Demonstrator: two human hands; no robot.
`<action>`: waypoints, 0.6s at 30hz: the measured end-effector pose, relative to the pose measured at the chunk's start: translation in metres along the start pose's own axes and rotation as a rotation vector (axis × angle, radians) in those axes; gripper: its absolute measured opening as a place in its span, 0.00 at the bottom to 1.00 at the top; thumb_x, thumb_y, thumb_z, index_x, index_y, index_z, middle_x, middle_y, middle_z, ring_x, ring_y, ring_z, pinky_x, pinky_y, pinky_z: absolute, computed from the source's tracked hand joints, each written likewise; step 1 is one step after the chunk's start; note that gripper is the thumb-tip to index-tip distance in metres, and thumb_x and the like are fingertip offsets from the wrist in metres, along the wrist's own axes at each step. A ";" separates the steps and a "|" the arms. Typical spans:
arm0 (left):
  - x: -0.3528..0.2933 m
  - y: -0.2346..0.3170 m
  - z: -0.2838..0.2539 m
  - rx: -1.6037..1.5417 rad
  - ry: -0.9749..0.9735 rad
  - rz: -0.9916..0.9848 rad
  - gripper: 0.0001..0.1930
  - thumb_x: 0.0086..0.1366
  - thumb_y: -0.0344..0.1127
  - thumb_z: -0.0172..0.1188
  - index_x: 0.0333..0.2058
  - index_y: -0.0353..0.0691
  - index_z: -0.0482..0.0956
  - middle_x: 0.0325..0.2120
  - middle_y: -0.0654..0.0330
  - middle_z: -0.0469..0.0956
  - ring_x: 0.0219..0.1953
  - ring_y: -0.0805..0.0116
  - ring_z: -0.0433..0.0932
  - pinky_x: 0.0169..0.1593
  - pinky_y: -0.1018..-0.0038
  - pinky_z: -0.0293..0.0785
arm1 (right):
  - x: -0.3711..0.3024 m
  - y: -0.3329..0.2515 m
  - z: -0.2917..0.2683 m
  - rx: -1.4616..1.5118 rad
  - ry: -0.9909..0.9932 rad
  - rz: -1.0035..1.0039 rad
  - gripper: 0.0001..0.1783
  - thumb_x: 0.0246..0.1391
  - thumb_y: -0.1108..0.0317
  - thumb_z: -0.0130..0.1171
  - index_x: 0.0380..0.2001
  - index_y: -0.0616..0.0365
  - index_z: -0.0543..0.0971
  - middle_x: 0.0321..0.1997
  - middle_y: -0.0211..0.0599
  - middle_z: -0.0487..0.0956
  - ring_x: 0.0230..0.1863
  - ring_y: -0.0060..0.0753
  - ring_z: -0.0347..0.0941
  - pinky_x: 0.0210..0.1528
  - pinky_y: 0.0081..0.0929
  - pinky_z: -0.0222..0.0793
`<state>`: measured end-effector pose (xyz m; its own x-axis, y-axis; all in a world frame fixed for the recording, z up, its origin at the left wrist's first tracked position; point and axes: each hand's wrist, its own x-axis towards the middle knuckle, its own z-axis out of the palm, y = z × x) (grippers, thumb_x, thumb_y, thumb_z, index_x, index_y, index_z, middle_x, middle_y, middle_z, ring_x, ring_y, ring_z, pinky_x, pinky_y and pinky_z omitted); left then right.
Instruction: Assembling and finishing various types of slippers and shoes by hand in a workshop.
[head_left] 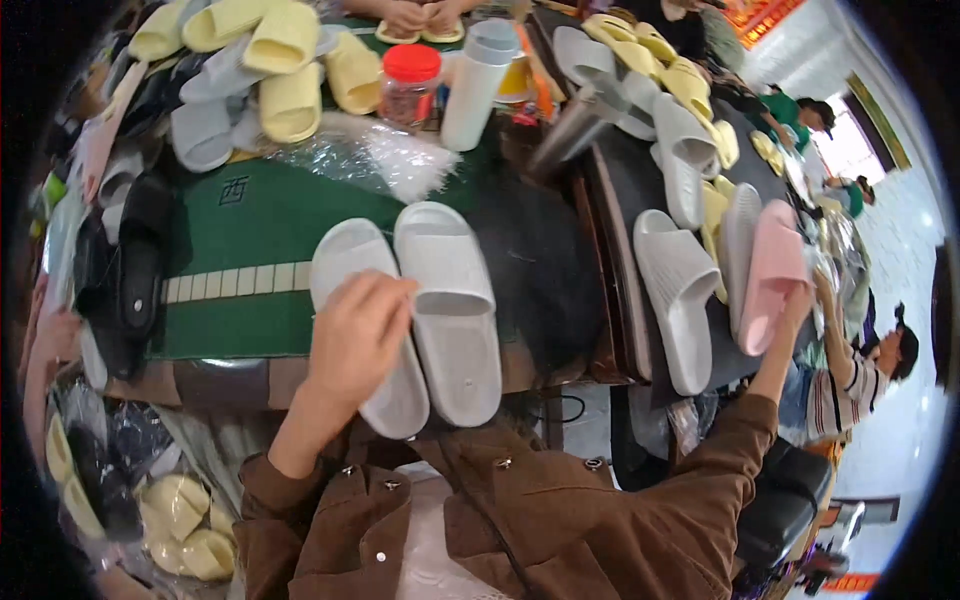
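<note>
A: Where is the left hand [355,335]?

B: Centre of the frame, palm down on the left of 2 pale grey slippers [410,300]. Its fingers [385,292] are bent and close together, pressing on that slipper's upper part, near where the 2 slippers touch.

A: And the pair?

B: Side by side on the green mat [240,250] of the bench [560,290], heels hanging over its near edge, just above the brown jacket [520,510].

A: The right hand [800,300]?

B: At the right of the frame, arm stretched out, reaching the lower end of a pink slipper [772,272]. I cannot tell whether its fingers are clamped on it or only touching.

A: Around it?

B: A white slipper [678,285] lies sole-up just left of the pink one. Yellow slippers [285,70] are piled at upper left, with a red-lidded jar [410,85] and a white bottle [475,85] at upper centre.
</note>
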<state>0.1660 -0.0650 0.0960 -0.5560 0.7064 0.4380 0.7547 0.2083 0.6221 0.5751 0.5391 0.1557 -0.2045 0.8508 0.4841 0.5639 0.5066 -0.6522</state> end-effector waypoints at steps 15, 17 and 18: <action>-0.048 -0.027 0.046 0.397 0.097 -0.067 0.19 0.54 0.38 0.61 0.44 0.39 0.74 0.37 0.53 0.69 0.38 0.56 0.71 0.40 0.62 0.69 | -0.196 -0.247 0.016 -0.090 0.382 -0.788 0.27 0.49 0.66 0.60 0.53 0.63 0.71 0.53 0.46 0.74 0.51 0.44 0.73 0.53 0.40 0.73; -0.047 -0.030 0.038 0.384 0.134 -0.066 0.16 0.51 0.34 0.60 0.39 0.35 0.75 0.35 0.54 0.70 0.37 0.57 0.71 0.40 0.64 0.69 | -0.222 -0.261 0.040 0.093 0.229 -0.860 0.24 0.52 0.64 0.56 0.52 0.63 0.72 0.52 0.51 0.72 0.53 0.51 0.71 0.51 0.43 0.74; -0.047 -0.035 0.031 0.396 0.144 -0.074 0.16 0.51 0.34 0.60 0.39 0.35 0.75 0.35 0.54 0.70 0.37 0.57 0.71 0.40 0.64 0.69 | -0.240 -0.281 0.055 0.162 0.157 -0.949 0.24 0.53 0.63 0.55 0.52 0.63 0.72 0.52 0.53 0.70 0.54 0.55 0.69 0.53 0.46 0.72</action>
<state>0.1769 -0.0844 0.0332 -0.6356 0.5841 0.5049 0.7707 0.5185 0.3704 0.4217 0.2001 0.1909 -0.4013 0.0569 0.9142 0.1006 0.9948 -0.0177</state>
